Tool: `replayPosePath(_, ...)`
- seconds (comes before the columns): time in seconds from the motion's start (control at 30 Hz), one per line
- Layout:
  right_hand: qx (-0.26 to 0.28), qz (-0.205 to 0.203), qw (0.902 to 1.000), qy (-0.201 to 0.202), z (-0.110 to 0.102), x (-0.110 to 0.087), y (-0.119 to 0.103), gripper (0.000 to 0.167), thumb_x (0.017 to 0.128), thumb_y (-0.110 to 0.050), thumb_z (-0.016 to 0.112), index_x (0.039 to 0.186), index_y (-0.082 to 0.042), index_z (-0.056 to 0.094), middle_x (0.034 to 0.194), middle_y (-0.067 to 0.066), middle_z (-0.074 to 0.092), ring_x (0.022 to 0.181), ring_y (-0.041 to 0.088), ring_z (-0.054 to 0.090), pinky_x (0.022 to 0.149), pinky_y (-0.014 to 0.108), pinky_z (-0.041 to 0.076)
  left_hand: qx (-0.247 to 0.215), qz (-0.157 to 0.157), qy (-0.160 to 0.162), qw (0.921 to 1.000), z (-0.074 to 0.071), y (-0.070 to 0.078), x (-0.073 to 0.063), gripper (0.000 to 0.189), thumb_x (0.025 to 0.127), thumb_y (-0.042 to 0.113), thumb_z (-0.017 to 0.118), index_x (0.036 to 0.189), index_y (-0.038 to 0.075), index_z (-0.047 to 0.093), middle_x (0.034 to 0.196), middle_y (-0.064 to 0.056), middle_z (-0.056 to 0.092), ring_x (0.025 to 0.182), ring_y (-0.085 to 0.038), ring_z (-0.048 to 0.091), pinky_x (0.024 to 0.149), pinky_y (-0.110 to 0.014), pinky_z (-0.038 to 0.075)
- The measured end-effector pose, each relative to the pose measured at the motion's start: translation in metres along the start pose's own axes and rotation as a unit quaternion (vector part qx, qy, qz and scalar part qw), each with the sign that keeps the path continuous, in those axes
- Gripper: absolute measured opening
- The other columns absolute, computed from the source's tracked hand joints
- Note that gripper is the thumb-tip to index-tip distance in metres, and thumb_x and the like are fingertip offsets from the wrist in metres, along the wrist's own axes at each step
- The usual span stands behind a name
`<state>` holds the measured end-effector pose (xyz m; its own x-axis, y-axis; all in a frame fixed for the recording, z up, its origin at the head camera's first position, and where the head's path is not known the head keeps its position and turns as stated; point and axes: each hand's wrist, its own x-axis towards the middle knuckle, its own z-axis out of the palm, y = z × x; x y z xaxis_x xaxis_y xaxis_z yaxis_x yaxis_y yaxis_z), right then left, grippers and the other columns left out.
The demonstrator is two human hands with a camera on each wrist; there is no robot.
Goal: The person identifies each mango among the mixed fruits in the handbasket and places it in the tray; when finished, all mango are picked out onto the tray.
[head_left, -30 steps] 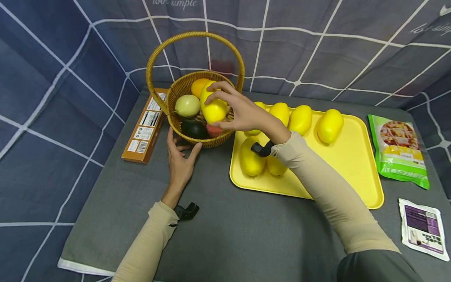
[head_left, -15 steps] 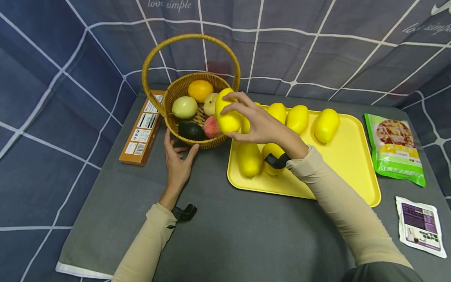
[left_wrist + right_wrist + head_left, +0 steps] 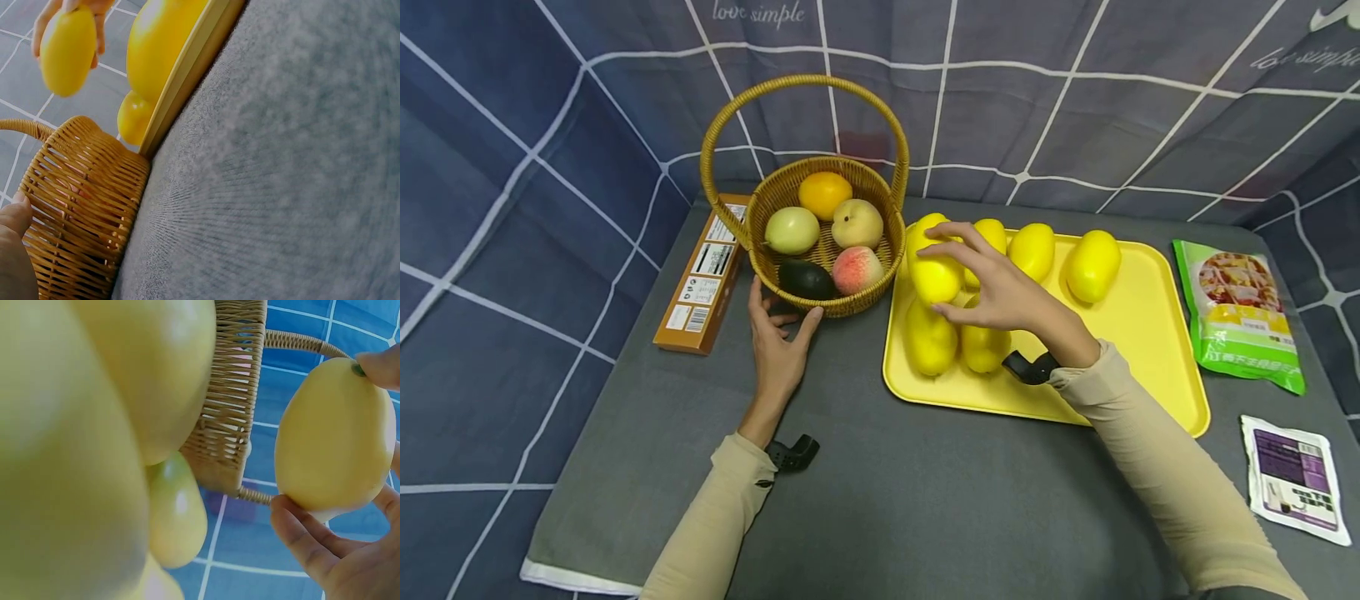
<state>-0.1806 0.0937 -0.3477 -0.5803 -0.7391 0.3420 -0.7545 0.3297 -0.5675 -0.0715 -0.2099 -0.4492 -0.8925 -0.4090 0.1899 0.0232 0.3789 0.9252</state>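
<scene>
A wicker basket (image 3: pixel 850 310) holds an orange fruit (image 3: pixel 825 196), a pale green fruit (image 3: pixel 792 231), a pale yellow peach (image 3: pixel 857 223), a pink peach (image 3: pixel 859 270) and a dark green avocado-like fruit (image 3: pixel 806 279). My left hand (image 3: pixel 778 350) grips the basket's near left side, its thumb against the weave in the left wrist view. Above the left end of the yellow tray (image 3: pixel 1138 367), my right hand (image 3: pixel 1000 287) holds a yellow mango (image 3: pixel 935 271) between thumb and fingers. Several like mangoes lie on the tray, such as the front-left mango (image 3: pixel 931 337).
An orange-brown box (image 3: pixel 700 283) lies left of the basket. Right of the tray are a green food packet (image 3: pixel 1240 317) and a white-and-purple packet (image 3: pixel 1296 479). A checked cloth (image 3: pixel 1000 100) hangs behind the table.
My right hand has carried the mango rightward, from over the basket to over the tray's left end. The fruit in the basket now shows fully. My left hand stays at the basket.
</scene>
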Motion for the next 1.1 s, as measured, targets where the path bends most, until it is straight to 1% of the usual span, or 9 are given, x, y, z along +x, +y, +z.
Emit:
replayPosePath(0.1,-0.003,0.009,0.9999,0.000,-0.002,-0.013,0.000,0.062,0.076,-0.027,0.082,0.132,-0.019,0.057,0.146,0.003,0.040,0.134,0.021,0.041,0.104,0.043,0.040,0.005,-0.001,-0.002,1.0000,-0.001,0.001,-0.001,0.093,0.090,0.031,0.072,0.157,0.031,0.008,0.144,-0.013,0.039,0.100,-0.032,0.057,0.083,-0.038,0.036)
replayPosePath(0.27,-0.019,0.029,0.9993,0.009,-0.007,-0.044,0.004,0.062,0.073,-0.025,0.083,0.130,-0.019,0.058,0.146,0.003,0.040,0.130,0.021,0.044,0.100,0.040,0.042,0.002,0.009,-0.006,0.9999,0.000,0.001,-0.003,0.092,0.091,0.033,0.071,0.157,0.032,0.008,0.143,-0.013,0.040,0.099,-0.032,0.058,0.082,-0.038,0.037)
replayPosePath(0.53,-0.042,0.062,0.9962,0.044,-0.020,-0.092,0.016,0.067,0.068,-0.018,0.086,0.130,-0.018,0.059,0.153,0.006,0.034,0.137,0.027,0.038,0.105,0.018,0.031,0.011,0.010,0.000,0.9999,0.000,0.000,-0.002,0.093,0.090,0.033,0.072,0.157,0.032,0.008,0.141,-0.012,0.041,0.099,-0.030,0.058,0.081,-0.036,0.037)
replayPosePath(0.6,-0.046,0.077,0.9947,0.049,-0.024,-0.103,0.018,0.068,0.067,-0.017,0.088,0.129,-0.017,0.059,0.153,0.008,0.032,0.136,0.029,0.037,0.104,0.020,0.032,0.007,0.012,0.000,0.9999,0.000,0.000,-0.002,0.093,0.090,0.030,0.073,0.158,0.029,0.009,0.142,-0.015,0.040,0.099,-0.034,0.058,0.081,-0.038,0.036)
replayPosePath(0.7,-0.049,0.109,0.9915,0.053,-0.029,-0.118,0.022,0.069,0.064,-0.015,0.090,0.127,-0.017,0.060,0.151,0.011,0.032,0.133,0.030,0.038,0.102,0.035,0.037,-0.003,0.016,-0.001,0.9999,0.000,0.004,-0.002,0.093,0.090,0.023,0.073,0.158,0.021,0.009,0.142,-0.021,0.039,0.100,-0.042,0.056,0.081,-0.044,0.036)
replayPosePath(0.77,-0.048,0.130,0.9891,0.049,-0.031,-0.128,0.025,0.070,0.063,-0.013,0.091,0.125,-0.017,0.059,0.150,0.012,0.032,0.132,0.031,0.037,0.100,0.045,0.038,-0.009,0.018,-0.004,0.9998,-0.001,0.012,-0.003,0.092,0.091,0.020,0.072,0.158,0.016,0.009,0.141,-0.025,0.038,0.100,-0.046,0.055,0.082,-0.047,0.036)
replayPosePath(0.83,-0.046,0.140,0.9882,0.042,-0.031,-0.137,0.028,0.070,0.063,-0.012,0.091,0.125,-0.016,0.059,0.149,0.013,0.032,0.133,0.032,0.036,0.099,0.048,0.037,-0.011,0.018,-0.005,0.9998,-0.002,0.022,-0.005,0.091,0.091,0.018,0.071,0.158,0.011,0.009,0.141,-0.028,0.038,0.101,-0.049,0.054,0.082,-0.049,0.036)
replayPosePath(1.0,-0.041,0.136,0.9898,0.014,-0.024,-0.150,0.034,0.071,0.066,-0.014,0.091,0.127,-0.016,0.057,0.145,0.017,0.033,0.132,0.033,0.036,0.104,0.023,0.030,-0.005,0.011,0.002,0.9999,-0.003,0.039,-0.009,0.089,0.091,0.014,0.070,0.157,0.007,0.009,0.140,-0.028,0.039,0.102,-0.048,0.054,0.082,-0.045,0.035)
replayPosePath(1.1,-0.033,0.138,0.9898,0.012,-0.020,-0.155,0.036,0.069,0.067,-0.013,0.090,0.128,-0.017,0.057,0.144,0.017,0.034,0.132,0.035,0.036,0.103,0.021,0.030,-0.005,0.008,0.002,1.0000,-0.003,0.041,-0.010,0.089,0.091,0.013,0.070,0.157,0.007,0.009,0.140,-0.027,0.039,0.102,-0.048,0.054,0.082,-0.044,0.035)
